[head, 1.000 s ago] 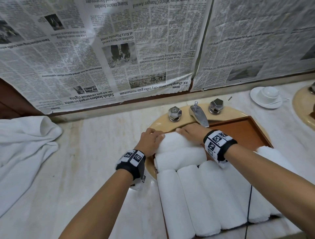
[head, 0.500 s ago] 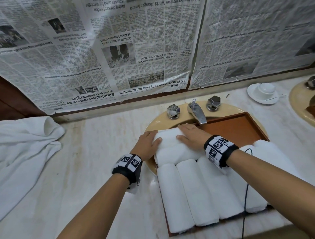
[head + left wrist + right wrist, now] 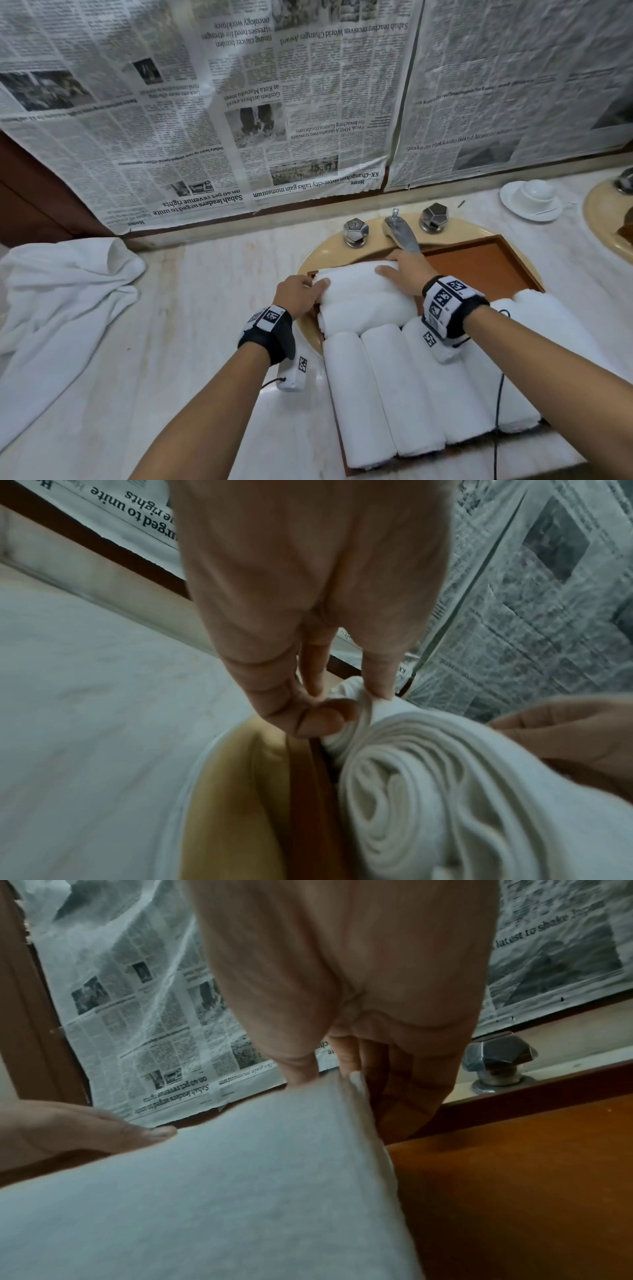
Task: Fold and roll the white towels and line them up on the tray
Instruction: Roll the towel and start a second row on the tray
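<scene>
Left hand (image 3: pixel 299 296) is pinching the left end of the far rolled towel (image 3: pixel 356 279), thumb and fingers clamped on its edge; right hand (image 3: pixel 404 270) is cupping the other end, fingers curled over it. Versus a second ago, both hands are sitting further back, roll seated crosswise at the tray (image 3: pixel 486 263) far-left corner, so placement is nearly finished. Loose towel (image 3: pixel 65 294) waiting left.

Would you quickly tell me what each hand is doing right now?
Left hand: pinches the end of the far rolled towel.
Right hand: fingers curled over the same towel's far edge.
</scene>
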A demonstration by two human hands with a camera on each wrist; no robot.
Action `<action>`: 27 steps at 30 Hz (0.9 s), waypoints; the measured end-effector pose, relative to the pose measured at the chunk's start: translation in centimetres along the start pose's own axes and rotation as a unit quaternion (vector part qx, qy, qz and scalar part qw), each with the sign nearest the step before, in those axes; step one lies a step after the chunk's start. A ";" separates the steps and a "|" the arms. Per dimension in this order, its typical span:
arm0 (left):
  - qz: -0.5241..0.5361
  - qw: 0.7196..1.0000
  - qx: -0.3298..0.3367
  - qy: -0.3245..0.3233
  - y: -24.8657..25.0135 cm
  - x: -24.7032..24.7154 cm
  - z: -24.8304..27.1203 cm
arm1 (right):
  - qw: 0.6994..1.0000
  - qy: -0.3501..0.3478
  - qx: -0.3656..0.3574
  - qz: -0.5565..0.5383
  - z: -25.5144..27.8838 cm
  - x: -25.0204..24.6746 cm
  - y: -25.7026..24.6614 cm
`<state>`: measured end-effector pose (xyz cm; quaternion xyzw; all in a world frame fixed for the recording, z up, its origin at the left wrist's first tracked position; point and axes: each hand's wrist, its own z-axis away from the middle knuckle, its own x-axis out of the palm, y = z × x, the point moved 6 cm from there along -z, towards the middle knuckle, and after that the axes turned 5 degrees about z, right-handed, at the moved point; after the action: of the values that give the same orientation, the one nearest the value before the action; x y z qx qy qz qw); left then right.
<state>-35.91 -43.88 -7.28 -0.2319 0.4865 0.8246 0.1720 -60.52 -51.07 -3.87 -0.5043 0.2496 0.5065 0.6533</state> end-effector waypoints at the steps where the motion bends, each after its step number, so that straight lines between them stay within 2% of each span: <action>1: 0.016 1.000 -0.012 0.005 0.0 0.0 0.0 | 1.000 0.006 0.000 -0.007 -0.2 -0.1 -0.1; 7: 0.007 0.998 -0.059 0.032 0.6 -0.3 0.0 | 1.000 -0.007 0.023 -0.001 -1.4 -0.5 -0.6; 10: 0.012 0.997 -0.054 0.052 0.6 -0.1 0.3 | 0.999 -0.014 0.034 0.011 -1.6 -0.5 -0.9; 13: 0.060 0.995 -0.046 0.072 0.3 0.2 0.5 | 0.999 -0.016 0.041 0.021 -1.9 -0.2 -0.8; 17: 0.061 0.997 -0.013 0.050 0.2 0.4 0.5 | 0.999 -0.019 0.046 0.018 -2.0 -0.2 -0.3; 24: 0.039 0.998 -0.036 0.040 0.0 -0.1 0.8 | 0.998 -0.057 -0.010 -0.019 -1.3 -0.2 -0.5; 27: 0.042 0.998 -0.030 0.044 -0.4 -0.4 0.7 | 0.999 -0.045 -0.020 -0.016 0.0 -0.6 -0.3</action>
<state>-35.56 -43.10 -7.03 -0.2523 0.4779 0.8343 0.1090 -60.42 -51.35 -3.24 -0.4980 0.2016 0.5230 0.6617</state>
